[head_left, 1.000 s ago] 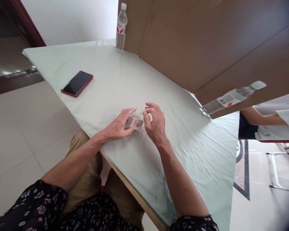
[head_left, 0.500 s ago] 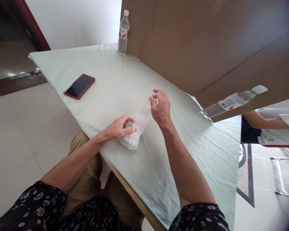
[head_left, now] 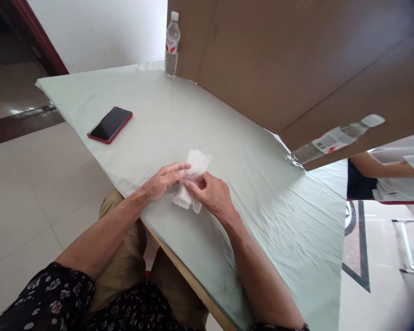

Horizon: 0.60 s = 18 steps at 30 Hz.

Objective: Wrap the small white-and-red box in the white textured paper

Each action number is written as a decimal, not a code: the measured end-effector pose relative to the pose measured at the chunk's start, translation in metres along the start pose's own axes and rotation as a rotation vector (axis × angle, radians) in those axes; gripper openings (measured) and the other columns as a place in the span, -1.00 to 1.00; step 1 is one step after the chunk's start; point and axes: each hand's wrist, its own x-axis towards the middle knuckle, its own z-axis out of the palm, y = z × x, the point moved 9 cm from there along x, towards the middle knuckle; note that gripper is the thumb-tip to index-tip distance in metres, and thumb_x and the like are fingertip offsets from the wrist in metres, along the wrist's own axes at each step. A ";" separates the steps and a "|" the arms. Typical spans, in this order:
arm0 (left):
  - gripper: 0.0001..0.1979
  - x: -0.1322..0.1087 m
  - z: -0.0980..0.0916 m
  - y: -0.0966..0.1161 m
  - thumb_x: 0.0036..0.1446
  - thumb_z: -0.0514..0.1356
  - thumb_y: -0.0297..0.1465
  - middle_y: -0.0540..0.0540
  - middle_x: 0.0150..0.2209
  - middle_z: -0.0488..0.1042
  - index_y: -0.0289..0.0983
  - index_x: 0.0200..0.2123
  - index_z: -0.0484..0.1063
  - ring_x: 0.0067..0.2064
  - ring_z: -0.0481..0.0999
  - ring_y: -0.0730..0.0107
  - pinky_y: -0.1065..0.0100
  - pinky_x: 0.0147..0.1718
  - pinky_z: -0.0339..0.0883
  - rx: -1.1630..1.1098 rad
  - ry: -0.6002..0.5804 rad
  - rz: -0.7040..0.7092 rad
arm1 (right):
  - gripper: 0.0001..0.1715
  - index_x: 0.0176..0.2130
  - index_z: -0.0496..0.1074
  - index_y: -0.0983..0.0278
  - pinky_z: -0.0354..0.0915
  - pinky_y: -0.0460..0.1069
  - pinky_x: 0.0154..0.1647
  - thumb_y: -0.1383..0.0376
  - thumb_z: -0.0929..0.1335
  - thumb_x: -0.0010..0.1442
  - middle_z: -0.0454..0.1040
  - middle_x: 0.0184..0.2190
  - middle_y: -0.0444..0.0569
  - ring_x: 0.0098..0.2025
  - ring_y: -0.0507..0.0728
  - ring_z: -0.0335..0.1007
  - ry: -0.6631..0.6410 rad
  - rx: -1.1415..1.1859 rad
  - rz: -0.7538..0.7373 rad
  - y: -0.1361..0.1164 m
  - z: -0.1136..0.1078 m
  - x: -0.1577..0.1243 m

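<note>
Layout as you face it

The wrapping (head_left: 182,199) lies on the cloth-covered table (head_left: 158,115), near your edge, with your left hand (head_left: 163,180) at its left side and your right hand (head_left: 214,195) at its right. Your phone (head_left: 110,125) lies farther out to the left, near the table's left edge. Behind, the cardboard panel (head_left: 262,59) stands across the far side. You have one bottle (head_left: 171,48) at its left end and a second bottle (head_left: 334,141) before its right part. Past that, a co-worker's arm (head_left: 382,168).
</note>
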 end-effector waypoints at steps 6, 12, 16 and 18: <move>-0.38 0.003 -0.001 0.005 0.08 0.35 -0.05 -0.21 -0.06 0.57 -0.32 0.09 0.47 -0.01 0.54 0.17 0.22 0.00 0.35 -0.005 0.006 0.069 | -0.74 -0.51 0.30 0.20 0.13 -0.02 -0.38 0.17 0.27 0.17 0.36 -0.56 -0.16 -0.46 0.05 0.20 0.088 0.284 -0.012 0.028 -0.010 0.009; -0.49 -0.010 -0.012 0.037 0.05 0.33 -0.14 -0.20 0.02 0.46 -0.25 0.04 0.46 -0.05 0.48 0.22 0.19 -0.04 0.40 0.659 0.357 0.368 | -0.66 -0.49 0.30 0.18 0.32 0.01 -0.31 0.03 0.34 0.16 0.38 -0.52 -0.15 -0.43 0.07 0.29 0.160 0.757 0.081 0.066 -0.010 0.007; -0.55 -0.012 -0.007 0.039 0.02 0.33 -0.10 -0.06 -0.22 0.44 -0.24 -0.08 0.49 -0.41 0.33 0.48 0.34 -0.32 0.35 0.861 0.395 0.387 | -0.58 -0.46 0.25 0.17 0.36 0.01 -0.38 -0.05 0.37 0.15 0.38 -0.54 -0.15 -0.47 0.06 0.30 0.135 0.843 0.120 0.066 -0.001 0.008; -0.57 -0.009 -0.002 0.033 -0.03 0.35 -0.12 -0.02 -0.27 0.44 -0.24 -0.15 0.49 -0.46 0.28 0.53 0.37 -0.38 0.28 0.894 0.332 0.345 | -0.57 -0.40 0.30 0.19 0.37 -0.01 -0.39 -0.09 0.38 0.14 0.44 -0.47 -0.13 -0.43 0.06 0.35 0.119 0.831 0.136 0.064 0.001 0.008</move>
